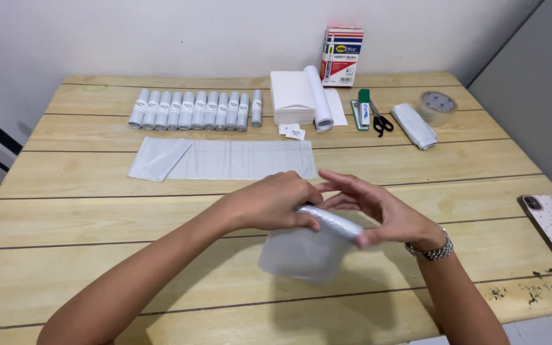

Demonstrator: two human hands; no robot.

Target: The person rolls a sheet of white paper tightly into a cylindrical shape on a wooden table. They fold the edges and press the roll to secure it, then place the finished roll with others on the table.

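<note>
- Left hand closed, fingers clamped on one end of a tight roll of translucent white plastic bag, held above the pale wooden plank table.
- Right hand cupped at the roll's other end, fingers spread and partly apart, fingertips touching it.
- Loose tail of the bag hanging below the roll.
- Farther back: flat translucent plastic sheet, row of finished white rolls, black-handled scissors.

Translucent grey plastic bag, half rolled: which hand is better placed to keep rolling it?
Probably the left hand: its fingers curl over the tight roll of the translucent grey plastic bag. The right hand is open, only steadying the roll's end.
</note>
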